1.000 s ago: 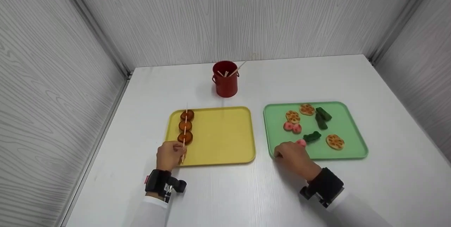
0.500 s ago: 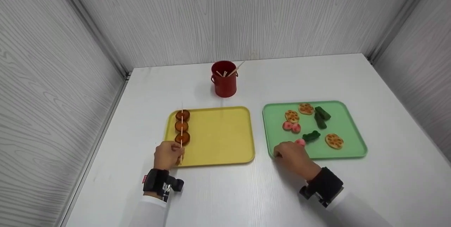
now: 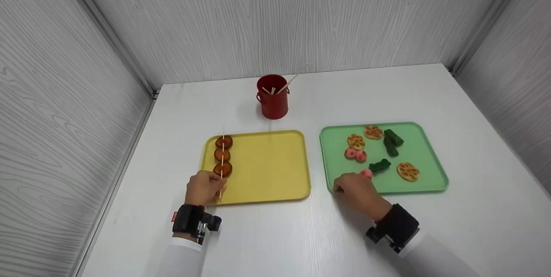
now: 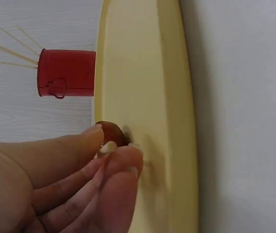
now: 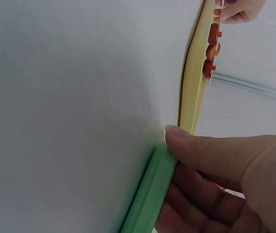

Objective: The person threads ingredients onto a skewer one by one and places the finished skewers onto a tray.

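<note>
My left hand (image 3: 203, 187) pinches the lower part of a thin wooden skewer (image 3: 222, 149) between thumb and fingers; its blunt end (image 4: 108, 147) shows in the left wrist view. Three round brown-orange slices (image 3: 226, 169) sit in a row along the skewer, at the left side of a yellow tray (image 3: 267, 165). At the near left corner of a green tray (image 3: 422, 185), my right hand (image 3: 359, 193) grips the rim. In the right wrist view its thumb (image 5: 201, 148) lies on the outer side of the green edge and the fingers curl on the other side.
Lotus root slices (image 3: 407, 171), pink pieces (image 3: 355, 155) and dark green pieces (image 3: 392, 143) lie on the green tray. Behind the trays stands a red bucket (image 3: 274, 103) holding several skewers. A grey wood-grain wall (image 3: 344, 23) closes off the back of the white table.
My left hand and the skewer have shifted slightly left, and the skewer points straighter away from me. The right hand stays at the green tray's corner.
</note>
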Demonstrator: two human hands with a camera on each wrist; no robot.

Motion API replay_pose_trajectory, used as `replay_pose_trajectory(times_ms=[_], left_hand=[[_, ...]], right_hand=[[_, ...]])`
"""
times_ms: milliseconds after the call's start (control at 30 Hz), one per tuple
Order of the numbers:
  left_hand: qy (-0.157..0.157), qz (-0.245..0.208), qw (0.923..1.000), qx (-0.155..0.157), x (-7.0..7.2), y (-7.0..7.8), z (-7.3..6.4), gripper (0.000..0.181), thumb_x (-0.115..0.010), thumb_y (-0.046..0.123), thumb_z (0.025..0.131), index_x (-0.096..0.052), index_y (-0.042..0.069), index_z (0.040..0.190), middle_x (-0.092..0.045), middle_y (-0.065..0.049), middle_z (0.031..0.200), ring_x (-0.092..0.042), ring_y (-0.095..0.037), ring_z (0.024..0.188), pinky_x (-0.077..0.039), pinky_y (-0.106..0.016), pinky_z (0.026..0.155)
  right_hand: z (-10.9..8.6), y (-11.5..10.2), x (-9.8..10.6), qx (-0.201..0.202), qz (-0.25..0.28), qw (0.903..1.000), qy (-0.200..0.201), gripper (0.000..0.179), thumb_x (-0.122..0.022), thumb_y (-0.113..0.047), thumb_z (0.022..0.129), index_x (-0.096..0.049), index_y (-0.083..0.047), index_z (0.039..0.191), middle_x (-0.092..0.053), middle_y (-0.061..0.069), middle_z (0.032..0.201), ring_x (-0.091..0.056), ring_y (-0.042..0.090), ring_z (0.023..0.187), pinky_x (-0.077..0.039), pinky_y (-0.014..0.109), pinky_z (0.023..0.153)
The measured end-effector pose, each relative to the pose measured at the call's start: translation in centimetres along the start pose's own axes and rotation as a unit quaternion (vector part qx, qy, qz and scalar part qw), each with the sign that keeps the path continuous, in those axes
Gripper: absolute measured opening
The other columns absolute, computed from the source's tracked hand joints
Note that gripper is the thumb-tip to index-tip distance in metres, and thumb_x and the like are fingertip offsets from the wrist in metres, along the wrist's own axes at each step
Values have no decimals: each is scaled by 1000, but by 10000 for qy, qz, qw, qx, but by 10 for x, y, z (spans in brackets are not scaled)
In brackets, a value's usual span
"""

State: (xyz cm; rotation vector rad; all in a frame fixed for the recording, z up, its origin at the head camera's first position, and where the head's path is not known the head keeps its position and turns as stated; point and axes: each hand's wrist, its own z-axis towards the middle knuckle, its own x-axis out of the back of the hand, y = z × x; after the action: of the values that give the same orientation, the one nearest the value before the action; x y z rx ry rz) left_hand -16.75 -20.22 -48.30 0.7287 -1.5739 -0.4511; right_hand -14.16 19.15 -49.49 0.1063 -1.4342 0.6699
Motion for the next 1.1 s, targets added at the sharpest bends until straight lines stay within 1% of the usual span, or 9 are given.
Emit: replay_pose_trajectory(times_ms=[100, 200, 300, 367, 533, 700, 900, 967, 1100], left_hand=[[357, 392, 9986, -41, 3, 7, 2, 30, -66, 30, 93, -74, 1, 90, -67, -5, 72, -56, -16, 56, -41, -28, 48], [826, 398, 9953, -303, 3, 19, 7, 31, -66, 32, 94, -74, 2, 94, -70, -8, 78, -62, -21, 63, -47, -34, 53], [1113, -45, 9904, -819, 0, 35, 15, 28, -67, 29, 93, -74, 3, 98, -73, -11, 86, -68, -25, 75, -54, -40, 66], [1176, -506, 9842, -1225, -3, 46, 20, 26, -67, 26, 93, -74, 1, 100, -73, -13, 89, -69, -26, 78, -55, -41, 71], [1252, -1510, 9599, -2004, -10, 71, 33, 20, -68, 16, 93, -74, 0, 102, -73, -11, 86, -69, -21, 72, -56, -34, 67], [1367, -1594, 9456, -2484, -16, 95, 43, 20, -67, 16, 94, -73, 2, 106, -73, -10, 86, -69, -18, 73, -56, -31, 67], [1616, -1373, 9356, -2822, -15, 123, 63, 22, -66, 14, 94, -71, 1, 111, -74, -12, 91, -70, -22, 75, -56, -39, 71], [1700, -1330, 9360, -2781, -14, 131, 71, 23, -65, 13, 94, -71, 1, 113, -74, -13, 92, -70, -23, 76, -56, -40, 72], [1763, -1131, 9427, -2597, -12, 143, 83, 27, -65, 14, 95, -68, 3, 119, -73, -13, 101, -71, -23, 83, -56, -38, 77]], right_hand=[[0, 0, 1, 25, -48, 10000, 40, 29, -61, 18, 66, -55, -10, 62, -35, -8, 65, -30, 9, 62, -23, 20, 55], [0, 0, 3, 17, -46, 10000, 75, 30, -60, 19, 65, -53, -10, 60, -34, -8, 64, -29, 9, 61, -22, 21, 55], [-1, 0, 4, -6, 10, 10000, 85, 31, -59, 19, 65, -50, -10, 59, -33, -8, 63, -29, 9, 61, -21, 21, 55], [-2, 1, 3, -26, 48, 10000, 79, 31, -59, 19, 66, -50, -10, 60, -33, -8, 63, -29, 9, 61, -22, 21, 55], [-2, 2, 2, -71, 62, 9999, 75, 29, -58, 18, 67, -52, -9, 61, -33, -7, 63, -29, 9, 61, -22, 21, 56], [-2, 3, -1, -155, 22, 9999, 63, 29, -59, 18, 68, -53, -9, 60, -33, -8, 63, -30, 8, 60, -23, 20, 55], [-4, 4, -4, -98, -111, 9996, 243, 32, -61, 16, 69, -51, -12, 60, -32, -8, 64, -29, 8, 61, -22, 20, 55], [-4, 3, -5, -12, -143, 9994, 330, 31, -62, 16, 70, -51, -12, 61, -31, -8, 64, -28, 8, 61, -21, 20, 55], [-3, 2, -5, 106, -112, 9991, 387, 32, -60, 17, 69, -49, -12, 60, -29, -8, 64, -27, 8, 61, -20, 21, 55]])
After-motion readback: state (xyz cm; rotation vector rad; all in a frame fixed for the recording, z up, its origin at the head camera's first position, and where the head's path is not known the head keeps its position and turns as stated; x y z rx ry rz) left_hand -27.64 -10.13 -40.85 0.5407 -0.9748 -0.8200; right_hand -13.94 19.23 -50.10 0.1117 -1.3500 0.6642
